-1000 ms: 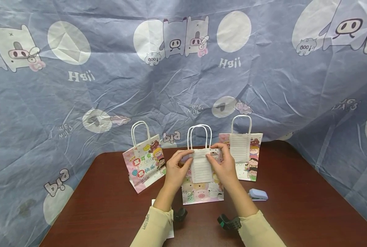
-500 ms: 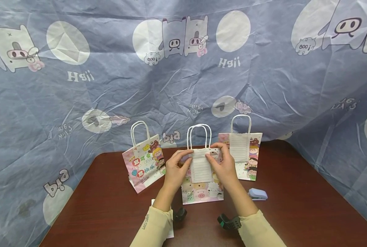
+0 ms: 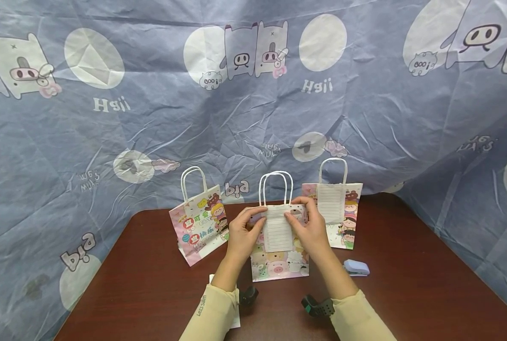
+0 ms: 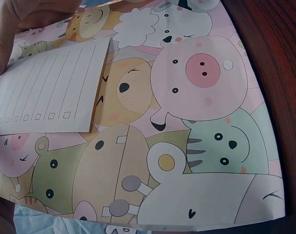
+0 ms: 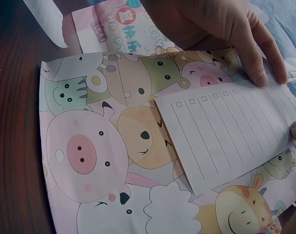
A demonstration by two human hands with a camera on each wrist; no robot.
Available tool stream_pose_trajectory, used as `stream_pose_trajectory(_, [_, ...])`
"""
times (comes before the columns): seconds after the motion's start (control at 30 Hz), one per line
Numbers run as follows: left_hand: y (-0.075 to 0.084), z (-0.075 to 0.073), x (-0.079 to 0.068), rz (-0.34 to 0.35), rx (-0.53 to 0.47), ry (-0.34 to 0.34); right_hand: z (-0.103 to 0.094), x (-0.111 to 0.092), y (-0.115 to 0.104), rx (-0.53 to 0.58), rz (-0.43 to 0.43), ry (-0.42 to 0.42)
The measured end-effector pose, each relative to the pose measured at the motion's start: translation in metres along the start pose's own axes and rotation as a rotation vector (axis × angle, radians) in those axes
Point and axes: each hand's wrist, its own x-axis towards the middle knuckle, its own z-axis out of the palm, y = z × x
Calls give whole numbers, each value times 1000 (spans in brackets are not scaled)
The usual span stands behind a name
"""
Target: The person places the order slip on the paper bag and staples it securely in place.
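Note:
A paper gift bag (image 3: 279,270) printed with cartoon animals stands in the middle, its two white handles up. Against its front lies a lined paper slip (image 3: 278,234) with a column of small checkboxes, its top level with the bag's rim. My left hand (image 3: 245,232) pinches the slip and bag at the upper left corner, thumb in front. On the other side my right hand (image 3: 309,227) pinches the bag's top edge, thumb on the slip's upper right. In the right wrist view the slip's lower edge (image 5: 175,146) stands slightly off the bag.
Another gift bag (image 3: 202,227) leans at the left. At the right stands a third bag (image 3: 351,213) with a lined slip (image 3: 331,203) on its front. A light blue stapler (image 3: 356,268) lies right of my right forearm. White paper (image 3: 236,319) shows beside my left sleeve.

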Motion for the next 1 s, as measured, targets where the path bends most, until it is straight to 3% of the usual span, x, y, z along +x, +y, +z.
stream_pose_trajectory(0.23, [3,1,1,-21,25,0,-4,2,-2,-19,3,-15])
stream_pose_trajectory(0.53, [30,-2,1,-16,-6,4,-15,9,23,-31,-63,-43])
stream_pose_trajectory(1.0, [28,-1,0,-33,-8,1,-60,-4,31,-227,-153,-77])
